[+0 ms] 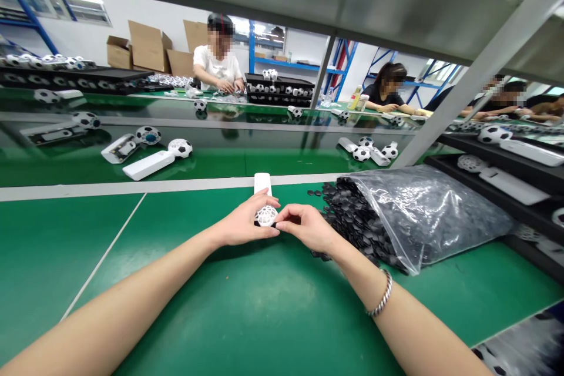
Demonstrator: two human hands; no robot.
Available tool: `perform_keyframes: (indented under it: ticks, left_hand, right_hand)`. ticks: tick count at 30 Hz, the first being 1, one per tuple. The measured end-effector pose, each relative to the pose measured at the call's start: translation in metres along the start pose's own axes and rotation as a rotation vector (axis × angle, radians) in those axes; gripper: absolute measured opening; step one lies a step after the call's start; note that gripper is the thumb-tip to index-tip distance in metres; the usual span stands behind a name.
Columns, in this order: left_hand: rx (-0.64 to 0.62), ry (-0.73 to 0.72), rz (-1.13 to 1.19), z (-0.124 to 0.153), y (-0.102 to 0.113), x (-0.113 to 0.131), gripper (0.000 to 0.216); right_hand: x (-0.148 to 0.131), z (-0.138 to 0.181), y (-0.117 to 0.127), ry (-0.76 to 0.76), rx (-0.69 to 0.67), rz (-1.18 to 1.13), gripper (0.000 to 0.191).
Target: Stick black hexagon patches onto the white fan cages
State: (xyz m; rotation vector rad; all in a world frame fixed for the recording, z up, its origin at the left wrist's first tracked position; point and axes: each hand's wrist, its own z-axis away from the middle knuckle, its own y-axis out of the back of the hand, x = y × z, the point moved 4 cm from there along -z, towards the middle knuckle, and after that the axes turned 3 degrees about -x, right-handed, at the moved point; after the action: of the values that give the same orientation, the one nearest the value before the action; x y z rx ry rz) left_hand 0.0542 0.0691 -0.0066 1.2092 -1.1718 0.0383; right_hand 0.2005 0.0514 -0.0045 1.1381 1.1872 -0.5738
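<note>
My left hand (244,224) grips a white handheld fan (263,198) over the green table; its round grille head lies between my fingers and its handle points away from me. My right hand (304,226) meets it from the right, fingers pinched against the grille head. Whether a small piece sits in that pinch is hidden. A silver bracelet (382,296) circles my right wrist.
A clear plastic bag (418,217) spilling small black discs (352,211) lies just right of my hands. Soccer-ball fans (156,158) rest on the green conveyor (264,158) beyond. Black trays (506,176) with fans stand at right. Other people sit across the line.
</note>
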Motion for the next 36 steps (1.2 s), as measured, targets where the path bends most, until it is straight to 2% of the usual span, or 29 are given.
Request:
perform_keyframes:
  ticks: [5, 12, 19, 20, 22, 25, 27, 31, 33, 36]
  left_hand:
    - [0.038, 0.065, -0.016, 0.001, -0.001, 0.001, 0.044]
    - [0.056, 0.038, 0.031, -0.003, -0.004, 0.004, 0.044]
    - [0.05, 0.047, 0.034, -0.002, -0.003, 0.001, 0.042]
    - [0.05, 0.048, 0.024, -0.002, -0.003, 0.002, 0.042]
    - [0.057, 0.065, -0.003, -0.001, -0.003, 0.003, 0.043]
    - [0.067, 0.082, -0.05, 0.0, -0.006, 0.004, 0.047]
    - [0.101, 0.084, -0.084, 0.0, -0.006, 0.003, 0.053]
    - [0.152, 0.098, -0.106, -0.001, -0.003, 0.0, 0.052]
    - [0.094, 0.037, -0.061, -0.001, -0.001, 0.0, 0.05]
    - [0.004, -0.041, 0.033, 0.001, 0.001, -0.001, 0.054]
  right_hand:
    - [0.001, -0.001, -0.003, 0.018, 0.027, -0.077, 0.005]
    - [0.016, -0.013, -0.004, -0.049, -0.014, -0.29, 0.026]
    - [0.014, -0.013, -0.007, -0.068, 0.023, -0.246, 0.024]
    - [0.014, -0.014, -0.006, -0.06, 0.027, -0.203, 0.023]
    - [0.015, -0.016, 0.002, -0.043, 0.069, 0.025, 0.02]
    - [0.021, -0.016, 0.03, -0.066, 0.222, 0.448, 0.017]
    - [0.027, -0.013, 0.048, -0.115, 0.296, 0.595, 0.014]
    - [0.032, -0.008, 0.06, -0.159, 0.263, 0.764, 0.007]
    - [0.032, -0.007, 0.057, -0.153, 0.23, 0.835, 0.006]
    - [0.032, -0.009, 0.052, -0.136, 0.212, 0.928, 0.015]
